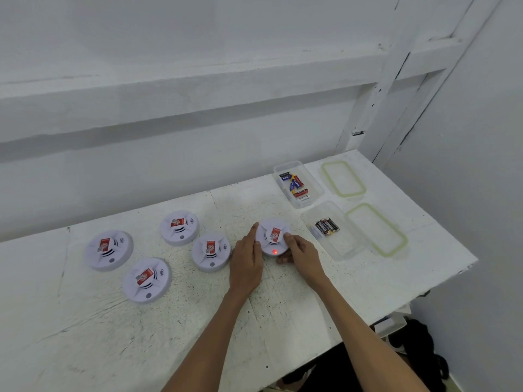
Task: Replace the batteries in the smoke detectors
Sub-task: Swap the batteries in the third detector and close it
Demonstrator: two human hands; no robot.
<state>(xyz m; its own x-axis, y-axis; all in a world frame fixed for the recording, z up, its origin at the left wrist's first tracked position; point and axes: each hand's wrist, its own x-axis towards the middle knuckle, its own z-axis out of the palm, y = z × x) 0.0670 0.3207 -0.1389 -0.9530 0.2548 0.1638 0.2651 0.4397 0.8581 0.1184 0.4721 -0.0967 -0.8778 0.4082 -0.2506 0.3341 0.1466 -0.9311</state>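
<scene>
Where the white table (283,306) gives me room, four smoke detectors (109,250) lie face-up to my left. Near the middle I steady a fifth detector (273,236), my left hand (246,264) pressing straight fingers against its rim and my right hand (301,253) curled round the opposite edge, probably to twist it. Black batteries (327,226) sit within reach in an open tub (339,250). The detector's red light (274,252) glows.
</scene>
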